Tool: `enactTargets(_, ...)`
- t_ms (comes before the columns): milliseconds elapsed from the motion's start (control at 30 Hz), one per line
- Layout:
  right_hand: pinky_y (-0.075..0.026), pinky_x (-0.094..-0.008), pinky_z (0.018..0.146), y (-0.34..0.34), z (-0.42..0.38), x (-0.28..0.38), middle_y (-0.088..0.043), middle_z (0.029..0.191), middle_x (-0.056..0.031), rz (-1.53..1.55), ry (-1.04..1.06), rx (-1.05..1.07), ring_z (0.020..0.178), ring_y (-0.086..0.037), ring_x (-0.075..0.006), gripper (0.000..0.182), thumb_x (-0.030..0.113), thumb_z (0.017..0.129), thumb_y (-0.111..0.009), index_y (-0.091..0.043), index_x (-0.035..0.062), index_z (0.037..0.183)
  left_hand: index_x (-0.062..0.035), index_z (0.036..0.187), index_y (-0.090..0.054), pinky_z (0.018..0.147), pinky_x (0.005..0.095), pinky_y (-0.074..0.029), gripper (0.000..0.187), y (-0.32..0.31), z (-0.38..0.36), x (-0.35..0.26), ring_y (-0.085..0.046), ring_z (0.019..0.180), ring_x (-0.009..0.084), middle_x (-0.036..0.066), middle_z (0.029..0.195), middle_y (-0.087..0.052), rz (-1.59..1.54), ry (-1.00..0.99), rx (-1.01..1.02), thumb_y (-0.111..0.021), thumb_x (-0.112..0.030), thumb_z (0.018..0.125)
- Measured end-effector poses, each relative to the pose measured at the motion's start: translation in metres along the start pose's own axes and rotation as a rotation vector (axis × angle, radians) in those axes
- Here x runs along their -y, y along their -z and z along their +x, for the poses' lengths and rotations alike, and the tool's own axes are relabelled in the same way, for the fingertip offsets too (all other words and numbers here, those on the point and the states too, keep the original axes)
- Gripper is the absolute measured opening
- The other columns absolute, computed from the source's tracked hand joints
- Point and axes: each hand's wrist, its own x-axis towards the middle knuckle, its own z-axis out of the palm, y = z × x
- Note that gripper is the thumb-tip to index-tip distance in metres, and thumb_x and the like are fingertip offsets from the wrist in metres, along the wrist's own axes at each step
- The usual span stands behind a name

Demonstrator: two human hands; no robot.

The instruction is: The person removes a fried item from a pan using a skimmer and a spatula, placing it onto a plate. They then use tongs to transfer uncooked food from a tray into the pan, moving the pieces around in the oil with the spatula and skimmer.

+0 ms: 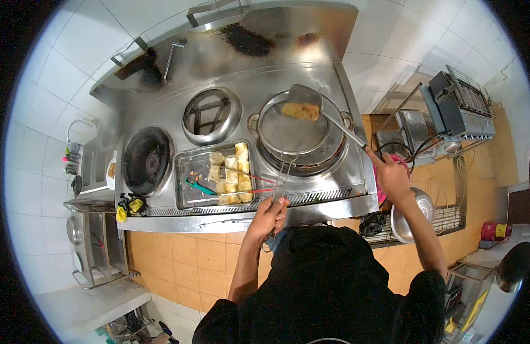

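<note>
In my right hand (pixel 389 176) is the handle of a metal spatula (pixel 309 93). Its wide blade carries a browned yellow slab of food (pixel 301 111) over a two-handled round pan (pixel 293 137), at the pan's far side. My left hand (pixel 268 218) is closed around a long metal utensil with thin prongs (pixel 283 176), pointing at the pan's near rim. Left of it sits a rectangular metal tray (pixel 187 159) with several yellow slabs (pixel 230 176), a green-handled tool (pixel 201 186) and thin red sticks (pixel 262 190).
The steel stove (pixel 248 215) also has a blackened burner (pixel 147 161) at left and a round ring (pixel 212 115) behind the tray. A cloth with yellow (pixel 127 207) is at the left front corner. On the right are a metal bowl (pixel 414 218) and a grill unit (pixel 463 109).
</note>
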Motion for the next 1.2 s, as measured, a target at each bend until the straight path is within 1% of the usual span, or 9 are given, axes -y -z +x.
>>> enactTargets(67,-0.052,-0.0471,0.060,-0.011,-0.011,0.003,-0.060,0.094,-0.0190,-0.028,-0.030,0.005,0.067,-0.062,-0.0363,0.060,0.008,0.085,-0.061,-0.052,0.0199,0.143,-0.0055,0.102,-0.050,0.035,0.0266,-0.027,0.024,-0.003,0.002,-0.005,-0.029,0.040,0.0078,-0.004,0.059,-0.033,-0.028,0.012,-0.016,-0.042,-0.027,0.107)
enactTargets(133,-0.055,-0.0433,0.054,-0.020,-0.019,0.006,-0.059,0.090,-0.0142,0.021,0.039,-0.150,0.060,-0.064,-0.0329,0.059,0.005,0.086,-0.058,-0.053,0.0251,0.141,-0.0054,0.102,-0.050,0.035,0.0265,-0.027,0.024,-0.004,0.006,-0.003,-0.029,0.039,0.0078,-0.004,0.059,-0.032,-0.034,0.009,-0.008,-0.042,-0.027,0.107)
enactTargets(233,-0.054,-0.0431,0.053,-0.023,-0.027,0.011,-0.058,0.090,-0.0135,-0.026,-0.013,-0.091,0.058,-0.063,-0.0321,0.059,0.005,0.085,-0.059,-0.054,0.0255,0.140,-0.0052,0.102,-0.049,0.035,0.0262,-0.028,0.024,-0.004,0.009,-0.005,-0.029,0.039,0.0077,-0.004,0.059,-0.032,-0.033,0.021,0.000,-0.042,-0.028,0.107)
enactTargets(567,-0.053,-0.0413,0.051,-0.016,-0.034,0.009,-0.058,0.088,-0.0102,-0.047,-0.032,-0.149,0.061,-0.065,-0.0299,0.063,0.003,0.083,-0.060,-0.054,0.0275,0.141,-0.0064,0.103,-0.049,0.036,0.0261,-0.027,0.021,-0.005,0.013,-0.001,-0.029,0.041,0.0069,-0.004,0.060,-0.033,0.012,-0.005,0.009,-0.042,-0.026,0.107)
enactTargets(667,-0.053,-0.0409,0.051,-0.015,-0.036,0.011,-0.057,0.088,-0.0101,-0.035,-0.020,-0.167,0.062,-0.065,-0.0297,0.063,0.004,0.083,-0.060,-0.054,0.0273,0.141,-0.0053,0.101,-0.052,0.036,0.0268,-0.029,0.023,-0.005,0.012,0.000,-0.032,0.040,0.0074,-0.003,0.060,-0.034,-0.032,-0.003,-0.011,-0.044,-0.026,0.107)
enactTargets(900,-0.053,-0.0413,0.052,-0.011,-0.039,0.013,-0.057,0.087,-0.0095,-0.019,0.001,-0.162,0.062,-0.065,-0.0300,0.062,0.004,0.083,-0.061,-0.054,0.0265,0.141,-0.0057,0.100,-0.051,0.036,0.0257,-0.031,0.023,-0.001,0.011,0.004,-0.032,0.040,0.0071,-0.002,0.060,-0.035,-0.031,-0.024,-0.029,-0.045,-0.026,0.107)
enactTargets(1000,-0.053,-0.0421,0.053,-0.012,-0.038,0.011,-0.057,0.086,-0.0101,0.042,0.001,-0.212,0.062,-0.064,-0.0311,0.062,0.004,0.083,-0.062,-0.054,0.0264,0.140,-0.0060,0.099,-0.051,0.035,0.0254,-0.030,0.023,0.003,0.015,0.012,-0.032,0.040,0.0071,-0.002,0.060,-0.035,-0.031,-0.047,-0.045,-0.045,-0.027,0.107)
enactTargets(1100,-0.053,-0.0432,0.055,-0.007,-0.036,0.011,-0.057,0.085,-0.0114,0.053,-0.062,-0.209,0.062,-0.063,-0.0331,0.060,0.004,0.084,-0.063,-0.055,0.0246,0.140,-0.0060,0.097,-0.050,0.035,0.0254,-0.030,0.024,0.006,0.014,0.017,-0.033,0.039,0.0072,-0.002,0.059,-0.036,-0.006,-0.079,-0.044,-0.045,-0.028,0.106)
enactTargets(1200,-0.052,-0.0445,0.055,-0.001,-0.035,0.012,-0.057,0.084,-0.0132,0.178,-0.084,-0.253,0.062,-0.062,-0.0346,0.058,0.004,0.085,-0.063,-0.055,0.0231,0.140,-0.0057,0.096,-0.050,0.035,0.0255,-0.030,0.024,0.011,0.015,0.029,-0.035,0.039,0.0072,-0.002,0.058,-0.038,0.071,-0.109,-0.066,-0.045,-0.028,0.106)
